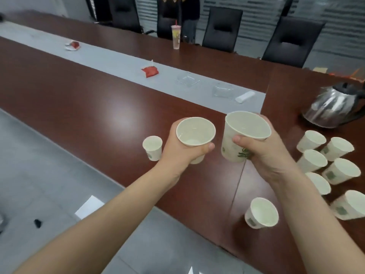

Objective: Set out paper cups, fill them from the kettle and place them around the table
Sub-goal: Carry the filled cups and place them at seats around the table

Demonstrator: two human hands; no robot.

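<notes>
Holding one white paper cup [194, 135] in the left hand [182, 150] and a second, green-printed paper cup [244, 135] in the right hand [262, 151], fingers curled round each, the person keeps both above the dark red-brown wooden table [88, 99]. More white cups [324, 161] cluster at the right near the steel kettle [333, 107]; a lone small cup [152, 147] stands at the table's edge just left of the left hand.

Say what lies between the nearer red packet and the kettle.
One glass dish, a second dish and a white tube, seen in the head view.
</notes>
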